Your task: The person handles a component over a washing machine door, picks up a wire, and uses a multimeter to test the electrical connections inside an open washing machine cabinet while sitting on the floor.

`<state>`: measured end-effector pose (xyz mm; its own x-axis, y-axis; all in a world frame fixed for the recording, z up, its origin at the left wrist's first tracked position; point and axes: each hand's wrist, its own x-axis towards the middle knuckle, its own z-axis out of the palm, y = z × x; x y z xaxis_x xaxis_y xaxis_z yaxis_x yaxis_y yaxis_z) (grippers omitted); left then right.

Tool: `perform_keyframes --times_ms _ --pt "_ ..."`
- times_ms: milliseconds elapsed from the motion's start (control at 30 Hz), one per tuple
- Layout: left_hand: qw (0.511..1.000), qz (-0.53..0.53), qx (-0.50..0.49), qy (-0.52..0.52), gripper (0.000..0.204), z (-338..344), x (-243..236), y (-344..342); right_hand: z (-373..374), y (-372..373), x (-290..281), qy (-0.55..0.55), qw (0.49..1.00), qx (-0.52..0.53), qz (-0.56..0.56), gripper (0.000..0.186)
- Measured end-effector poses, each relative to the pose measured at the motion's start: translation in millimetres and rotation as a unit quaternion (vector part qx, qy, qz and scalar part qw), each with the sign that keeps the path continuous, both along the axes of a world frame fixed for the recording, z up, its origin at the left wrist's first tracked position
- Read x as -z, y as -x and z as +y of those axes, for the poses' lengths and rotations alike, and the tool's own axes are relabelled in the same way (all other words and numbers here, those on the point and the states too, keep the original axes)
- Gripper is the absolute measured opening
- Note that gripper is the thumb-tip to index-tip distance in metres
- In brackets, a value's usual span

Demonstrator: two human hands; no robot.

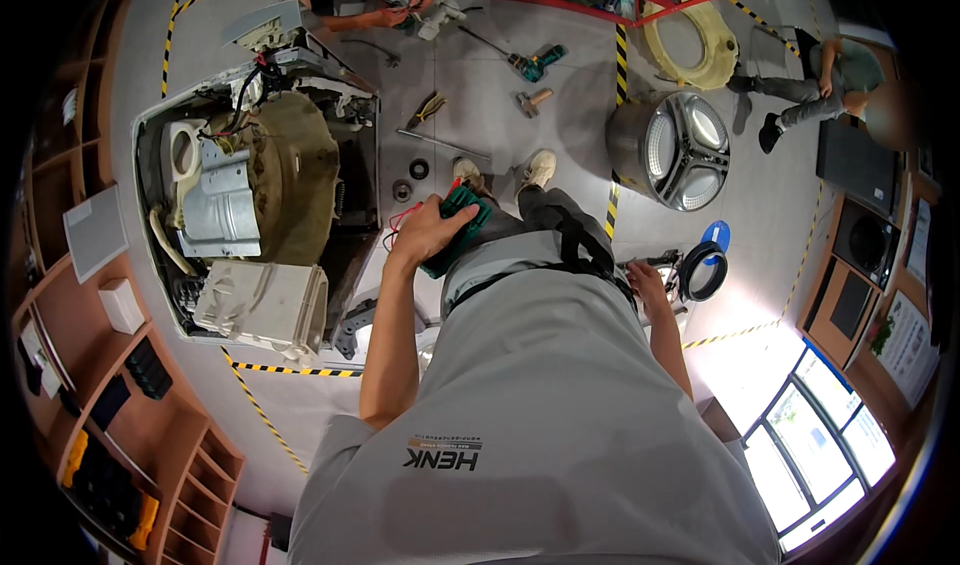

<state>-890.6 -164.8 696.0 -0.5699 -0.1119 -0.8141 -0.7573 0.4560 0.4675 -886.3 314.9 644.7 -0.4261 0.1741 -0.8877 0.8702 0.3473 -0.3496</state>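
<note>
My left hand (432,233) is closed around a green multimeter (458,227), held in front of my left thigh. Red leads trail from it. At my right hip hangs my right hand (648,285), its fingers loosely extended and partly hidden, with nothing visible in it. To my left stands an opened washing machine (372,115), its yellowed plastic tub (300,180) and a silver metal plate (222,205) exposed. A pale plastic box (262,305) lies at its near end.
Ahead on the floor lie pliers (430,107), a metal rod (445,145), a hammer (534,102) and a green power drill (538,63). A steel drum (680,150) and black rubber ring (703,272) are right. Two people (400,10) (830,80) sit or crouch nearby.
</note>
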Motion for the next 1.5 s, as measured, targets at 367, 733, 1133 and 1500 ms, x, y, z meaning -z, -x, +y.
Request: perform_keyframes --times_ms 367,733,1133,1500 --pt "1.0 0.012 0.005 0.012 0.081 6.8 6.9 4.8 10.0 -18.3 23.4 0.025 0.999 0.042 0.012 0.027" --pt "0.996 -0.024 0.073 0.044 0.074 31.7 -22.8 39.1 22.6 -55.4 57.7 0.069 0.991 0.114 -0.017 0.026" --pt "0.995 -0.048 0.056 0.072 0.073 90.6 -47.6 73.8 79.1 -19.6 76.4 0.078 0.992 0.09 -0.049 0.028" --pt "0.997 -0.034 -0.029 0.063 0.081 113.4 -47.9 46.9 101.2 56.8 72.7 0.075 0.997 0.013 -0.025 0.03"
